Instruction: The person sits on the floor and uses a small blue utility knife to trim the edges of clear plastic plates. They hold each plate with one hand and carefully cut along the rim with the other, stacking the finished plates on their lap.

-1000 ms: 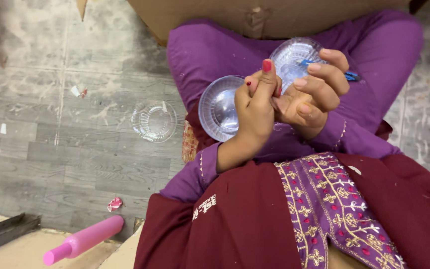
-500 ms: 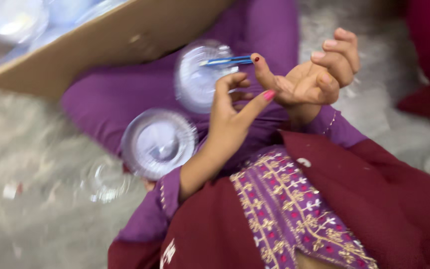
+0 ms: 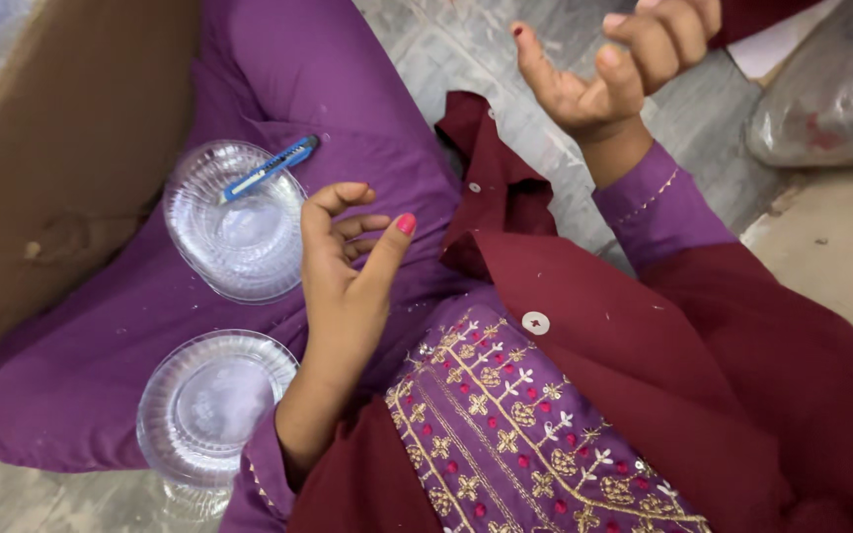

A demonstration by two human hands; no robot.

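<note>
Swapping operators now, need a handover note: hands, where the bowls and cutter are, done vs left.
Left hand: empty, fingers loosely curled, over the lap beside the upper clear bowl.
Right hand: empty, raised off the lap, touching nothing.
Blue cutter: lying across the upper bowl's rim.
Lower clear bowl: on the purple trouser leg by the left wrist.
Cardboard box: open, at the left.
Done: both bowls and cutter set down on the lap.
Left: cannot tell from this view; nothing is in hand.
</note>
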